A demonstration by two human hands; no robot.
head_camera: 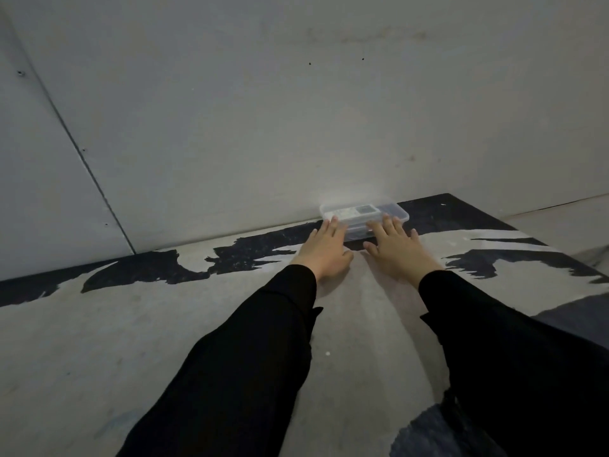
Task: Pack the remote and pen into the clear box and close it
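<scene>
Box: our clear rectangular plastic box (pixel 364 215) sits lidded, white remote (pixel 356 211) inside.
Hands: our left hand (pixel 324 247) and right hand (pixel 397 250) lie flat, fingers spread, fingertips on its lid.

Both arms wear long black sleeves of a plain, matte cloth with no print or marking visible. The left sleeve (pixel 250 351) ends at the wrist in a rounded cuff, with a small flap or fold jutting out along its inner edge. The right sleeve (pixel 501 344) shows a similar notch partway up. Both hands are bare, without rings, watch or gloves.
</scene>
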